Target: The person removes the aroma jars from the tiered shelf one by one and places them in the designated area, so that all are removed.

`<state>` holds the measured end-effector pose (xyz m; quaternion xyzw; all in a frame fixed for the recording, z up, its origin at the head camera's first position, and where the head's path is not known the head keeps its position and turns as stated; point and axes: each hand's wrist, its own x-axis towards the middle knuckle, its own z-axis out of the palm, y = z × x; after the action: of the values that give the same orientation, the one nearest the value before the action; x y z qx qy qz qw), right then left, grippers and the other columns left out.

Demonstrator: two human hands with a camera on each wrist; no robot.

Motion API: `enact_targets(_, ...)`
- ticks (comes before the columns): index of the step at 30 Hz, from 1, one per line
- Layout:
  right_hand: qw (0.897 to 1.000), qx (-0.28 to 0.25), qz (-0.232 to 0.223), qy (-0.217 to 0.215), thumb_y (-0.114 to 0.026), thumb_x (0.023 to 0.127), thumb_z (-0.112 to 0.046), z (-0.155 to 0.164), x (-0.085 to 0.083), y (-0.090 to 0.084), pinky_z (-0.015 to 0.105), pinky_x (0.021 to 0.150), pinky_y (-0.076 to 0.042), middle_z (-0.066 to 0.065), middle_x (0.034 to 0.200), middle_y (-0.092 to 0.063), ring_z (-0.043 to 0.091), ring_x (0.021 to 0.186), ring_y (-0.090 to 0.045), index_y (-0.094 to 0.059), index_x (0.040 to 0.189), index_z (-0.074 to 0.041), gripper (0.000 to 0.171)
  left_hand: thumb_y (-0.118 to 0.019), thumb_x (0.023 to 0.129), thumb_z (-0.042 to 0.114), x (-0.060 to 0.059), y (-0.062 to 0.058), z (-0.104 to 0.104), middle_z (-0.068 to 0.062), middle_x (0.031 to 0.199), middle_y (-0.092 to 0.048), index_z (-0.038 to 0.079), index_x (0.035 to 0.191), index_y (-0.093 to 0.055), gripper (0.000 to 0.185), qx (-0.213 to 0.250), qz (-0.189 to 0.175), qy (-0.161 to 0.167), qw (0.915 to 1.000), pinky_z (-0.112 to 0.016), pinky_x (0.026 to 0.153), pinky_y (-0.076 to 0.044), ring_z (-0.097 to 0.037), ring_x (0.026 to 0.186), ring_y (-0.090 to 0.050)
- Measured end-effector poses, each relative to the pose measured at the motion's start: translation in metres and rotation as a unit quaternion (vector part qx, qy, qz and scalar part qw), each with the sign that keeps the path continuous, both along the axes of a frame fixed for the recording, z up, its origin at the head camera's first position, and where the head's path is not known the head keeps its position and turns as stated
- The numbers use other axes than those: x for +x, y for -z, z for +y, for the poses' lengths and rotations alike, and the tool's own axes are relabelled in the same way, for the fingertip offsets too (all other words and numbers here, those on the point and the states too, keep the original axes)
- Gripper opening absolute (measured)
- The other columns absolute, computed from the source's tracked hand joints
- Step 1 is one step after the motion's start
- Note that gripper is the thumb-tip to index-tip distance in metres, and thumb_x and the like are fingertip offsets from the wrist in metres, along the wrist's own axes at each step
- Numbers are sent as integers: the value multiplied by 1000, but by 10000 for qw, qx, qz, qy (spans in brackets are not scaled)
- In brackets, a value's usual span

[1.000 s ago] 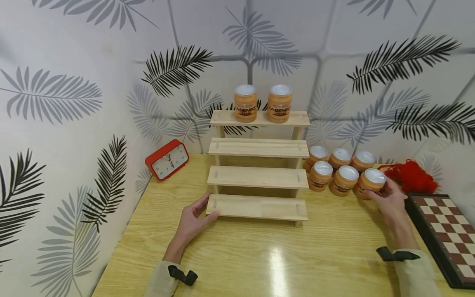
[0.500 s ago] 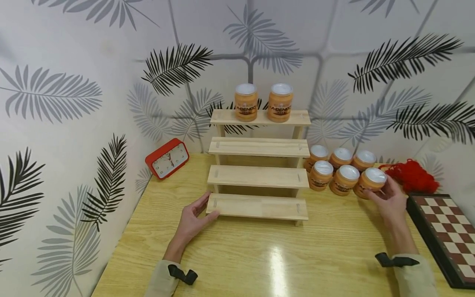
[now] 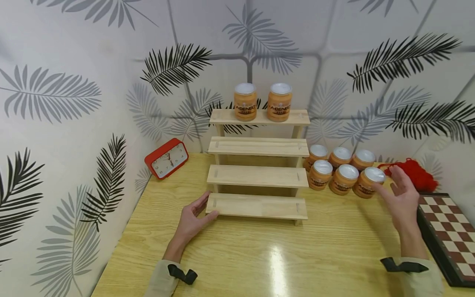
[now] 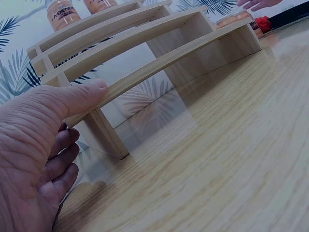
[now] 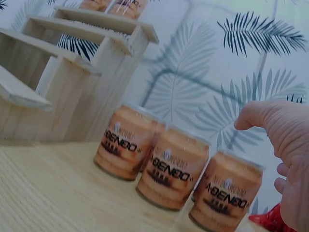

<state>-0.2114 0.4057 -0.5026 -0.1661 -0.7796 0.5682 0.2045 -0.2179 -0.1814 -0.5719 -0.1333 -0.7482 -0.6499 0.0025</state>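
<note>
A wooden stepped shelf (image 3: 257, 177) with several tiers stands at the back of the table (image 3: 278, 255). Two orange jars (image 3: 245, 102) with white lids stand on its top tier. My left hand (image 3: 200, 210) rests against the left end of the lowest step, and its thumb (image 4: 82, 94) lies on that step's edge (image 4: 159, 63). Several more orange jars (image 3: 343, 173) cluster to the right of the shelf. My right hand (image 3: 398, 194) hovers with spread fingers just right of the front right jar (image 3: 367, 182), not touching it. In the right wrist view the hand (image 5: 285, 154) is beside the jars (image 5: 174, 171).
A red alarm clock (image 3: 167, 159) leans by the wall at the left of the shelf. A red yarn bundle (image 3: 413, 175) lies behind my right hand. A chessboard (image 3: 449, 235) sits at the table's right edge.
My right hand has let go of the front right jar and drawn back to the right with its fingers spread. The jar stands on the table. My left hand has not moved.
</note>
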Motion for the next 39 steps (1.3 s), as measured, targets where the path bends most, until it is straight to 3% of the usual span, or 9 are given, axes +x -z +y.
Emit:
enact_targets(6,9986,-372,364,18,-74,97,-8,-11,1,-17,16,121,-25,-3,168,-37,14,155,-31,-39,163,-21,76,-82,92,8,0,1,0,-14,156,-51,-1,155,-47,73,-18,22,-13,10000,-41,118,-39,-25,144,-48)
enact_targets(10,9949,-718,703,-118,-75,95,-2,-19,1,-25,17,122,-26,0,166,-40,16,155,-33,-42,162,-16,76,-81,92,8,1,1,-1,-13,156,-51,0,156,-47,72,-24,52,-2,10000,-40,118,-39,-26,144,-49)
enact_targets(16,9940,-720,757,-314,-75,96,-6,-31,-2,-39,18,121,-27,2,165,-42,16,154,-35,-43,161,-19,73,-81,92,8,0,1,-1,-14,156,-51,-2,155,-46,73,-45,114,10,9999,-42,117,-39,-27,143,-49)
enact_targets(22,9854,-1023,1113,-787,-75,95,-4,-51,-11,-50,18,120,-31,2,162,-47,19,151,-39,-45,160,-18,73,-81,92,8,-1,1,-1,-14,156,-51,-1,155,-47,73,-36,125,15,9999,-42,118,-39,-27,144,-49)
enact_targets(30,9714,-703,1458,-1736,-74,96,-1,-79,-27,-71,18,116,-39,3,158,-50,17,145,-45,-44,160,-15,72,-81,92,8,1,-1,-1,-13,156,-51,-1,156,-46,73,-26,67,3,10000,-41,118,-39,-27,144,-49)
enact_targets(34,9676,-225,1500,-2017,-74,97,-4,-93,-38,-83,16,114,-39,7,161,-47,19,147,-43,-39,163,-14,75,-81,92,7,1,-1,-1,-13,156,-52,-1,155,-47,72,-14,62,-5,10000,-40,118,-40,-28,144,-48)
enact_targets(39,9588,-32,1621,-2333,-73,97,-3,-113,-53,-99,21,118,-38,14,162,-43,25,149,-41,-36,163,-12,76,-81,93,8,1,-1,-1,-14,156,-51,-1,155,-47,72,-25,66,16,10000,-40,118,-40,-28,144,-48)
